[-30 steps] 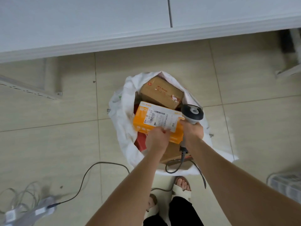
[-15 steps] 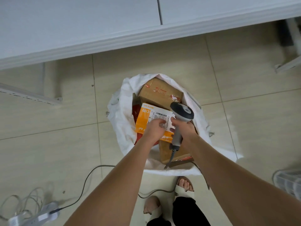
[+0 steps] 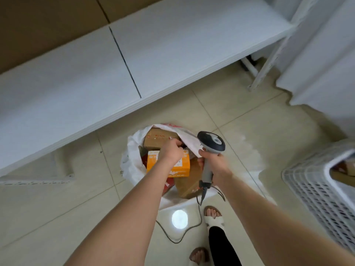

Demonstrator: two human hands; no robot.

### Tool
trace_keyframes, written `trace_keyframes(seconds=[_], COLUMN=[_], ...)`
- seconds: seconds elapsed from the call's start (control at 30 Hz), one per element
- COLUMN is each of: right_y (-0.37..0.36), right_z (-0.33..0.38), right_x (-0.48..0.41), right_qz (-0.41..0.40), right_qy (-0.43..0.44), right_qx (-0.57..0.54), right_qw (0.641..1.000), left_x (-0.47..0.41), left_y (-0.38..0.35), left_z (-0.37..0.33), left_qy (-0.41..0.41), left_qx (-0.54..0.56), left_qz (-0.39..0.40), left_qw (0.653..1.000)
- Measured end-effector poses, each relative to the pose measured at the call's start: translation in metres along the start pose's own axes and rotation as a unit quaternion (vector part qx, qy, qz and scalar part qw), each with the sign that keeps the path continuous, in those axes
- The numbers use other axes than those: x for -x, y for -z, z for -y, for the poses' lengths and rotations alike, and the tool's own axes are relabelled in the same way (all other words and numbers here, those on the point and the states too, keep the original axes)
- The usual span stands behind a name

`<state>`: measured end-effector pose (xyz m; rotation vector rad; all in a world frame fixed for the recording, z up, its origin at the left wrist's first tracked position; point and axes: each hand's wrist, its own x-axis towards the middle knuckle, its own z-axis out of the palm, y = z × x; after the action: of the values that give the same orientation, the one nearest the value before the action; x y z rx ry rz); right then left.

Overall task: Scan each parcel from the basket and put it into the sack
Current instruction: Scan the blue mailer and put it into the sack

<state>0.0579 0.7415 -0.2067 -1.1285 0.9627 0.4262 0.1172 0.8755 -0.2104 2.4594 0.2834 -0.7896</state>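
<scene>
**Head view.** Your left hand reached down into the open mouth of the white sack, which stood on the tiled floor just in front of a long white shelf. The orange parcel lay flat inside the sack, label side up, on top of the other contents. Your hand rested over its far end. The fingers were curled downward toward the gap between this parcel and the brown box behind it. The back of the hand hid the fingertips, so it could not be told whether they gripped the parcel or only touched it.

A second brown box lay beside and partly under the orange parcel on its right. A red item showed at the near edge.

Your right hand was wrapped firmly round the grey handle of the scanner. You held it upright over the right rim of the sack, with its dark head uppermost. The cable ran from the base of the handle and looped across the floor near your sandalled foot.

The white slatted basket stood well apart at the right edge of the view. Brown parcels were partly visible inside it.
</scene>
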Motion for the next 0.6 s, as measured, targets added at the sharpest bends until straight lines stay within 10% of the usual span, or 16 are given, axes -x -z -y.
trace_keyframes(seconds=[0.6], right_y=[0.271], right_z=[0.040], right_x=[0.222], right_qz=[-0.177], right_qy=[0.077], right_qx=[-0.269], right_qw=[0.944], left_x=[0.206], left_y=[-0.120], left_z=[-0.263], left_qy=[-0.248], left_qx=[-0.127], left_qz=[0.062], left_qw=[0.958])
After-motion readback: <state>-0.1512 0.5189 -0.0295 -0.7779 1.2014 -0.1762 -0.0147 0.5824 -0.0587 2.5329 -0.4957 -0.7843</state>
